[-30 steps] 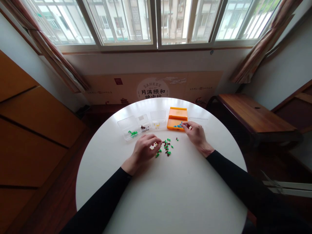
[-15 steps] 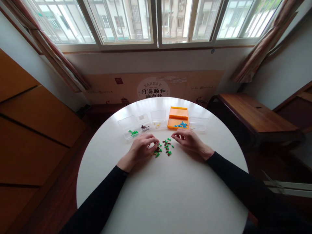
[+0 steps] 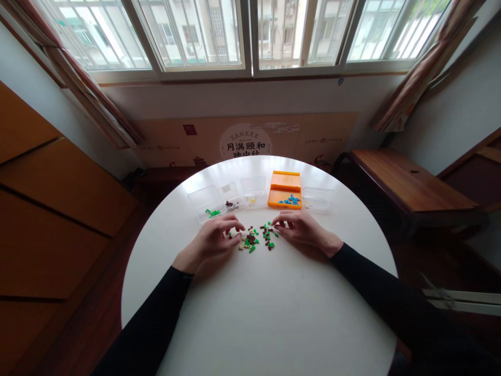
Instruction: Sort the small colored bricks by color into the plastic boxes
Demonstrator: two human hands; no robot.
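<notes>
The round white table (image 3: 258,313) fills most of my view, set under a wide window (image 3: 242,34), with a wooden bench (image 3: 407,180) off to my right. Along the far side of the table stands a row of small boxes: a clear box with green bits (image 3: 205,202), a smaller clear box with brown bits (image 3: 230,196), a clear box with yellow bits (image 3: 253,190), an open orange box (image 3: 285,189) holding blue pieces (image 3: 290,199), and one more clear box (image 3: 318,198) at the right end. Nearer to me, my left hand (image 3: 213,240) rests on the table with its fingers curled, fingertips just beside the left edge of the pile of small green, brown and tan pieces (image 3: 256,237). My right hand (image 3: 303,230) lies flat-ish on the other side, fingertips pinched narrow at the pile's upper right edge. The pieces are tiny, so I cannot tell whether either hand actually has one between its fingers. The pile sits between my two hands, just short of the row of boxes.
</notes>
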